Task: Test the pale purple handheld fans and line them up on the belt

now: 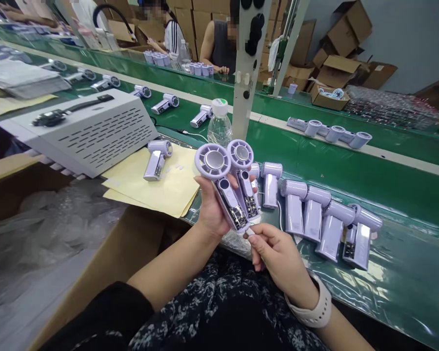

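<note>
Two lilac handheld fans are gripped together in my left hand (208, 207). The nearer fan (213, 161) and the other fan (240, 152) both have round heads raised and open handle fronts showing circuit boards. Between the thumb and fingers of my right hand (280, 256) is a small white cable plug (249, 232), at the bottom end of the nearer fan's handle. Whether it is fully seated I cannot tell. To the right, several lilac fans (294, 209) lie in a row on the green bench. Another fan (155, 161) rests on yellow paper (168, 195) to the left.
A grey vented metal box (106, 131) stands at left, beside a carton of clear plastic bags (76, 229). A plastic bottle (220, 124) and a white post (246, 73) rise behind the fans. More fans (334, 132) lie along the conveyor; co-workers sit across it.
</note>
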Action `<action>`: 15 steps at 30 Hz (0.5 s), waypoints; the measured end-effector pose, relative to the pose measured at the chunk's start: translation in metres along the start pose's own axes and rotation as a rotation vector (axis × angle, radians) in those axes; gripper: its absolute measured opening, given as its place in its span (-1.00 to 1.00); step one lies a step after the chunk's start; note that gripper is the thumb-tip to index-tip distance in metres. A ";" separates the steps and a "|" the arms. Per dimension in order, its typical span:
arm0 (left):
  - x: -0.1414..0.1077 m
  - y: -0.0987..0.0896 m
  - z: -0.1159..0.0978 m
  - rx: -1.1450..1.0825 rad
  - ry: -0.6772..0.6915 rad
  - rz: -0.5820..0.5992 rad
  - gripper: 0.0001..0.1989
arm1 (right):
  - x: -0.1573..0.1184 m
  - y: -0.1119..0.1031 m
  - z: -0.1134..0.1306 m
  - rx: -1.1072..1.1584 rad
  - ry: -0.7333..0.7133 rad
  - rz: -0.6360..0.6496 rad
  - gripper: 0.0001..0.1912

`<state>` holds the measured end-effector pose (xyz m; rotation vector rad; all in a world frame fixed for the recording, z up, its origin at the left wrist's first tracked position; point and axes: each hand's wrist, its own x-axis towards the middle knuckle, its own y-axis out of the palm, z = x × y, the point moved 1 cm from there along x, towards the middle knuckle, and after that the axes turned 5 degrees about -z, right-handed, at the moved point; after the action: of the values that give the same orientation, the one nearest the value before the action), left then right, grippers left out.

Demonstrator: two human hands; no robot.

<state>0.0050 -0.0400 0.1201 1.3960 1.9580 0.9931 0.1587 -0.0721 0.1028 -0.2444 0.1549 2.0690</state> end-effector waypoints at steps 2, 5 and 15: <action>-0.002 -0.001 0.002 0.033 -0.007 0.019 -0.28 | 0.000 0.004 -0.001 0.019 -0.075 0.001 -0.62; -0.005 -0.008 0.002 0.077 0.003 0.031 -0.29 | -0.001 0.005 -0.002 0.027 -0.130 0.024 -0.60; -0.007 -0.013 0.000 0.075 0.037 0.011 -0.30 | -0.004 0.028 -0.011 0.163 -0.090 0.024 -0.53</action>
<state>-0.0003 -0.0492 0.1094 1.4395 2.0359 0.9656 0.1375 -0.0909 0.0933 -0.0497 0.2715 2.0738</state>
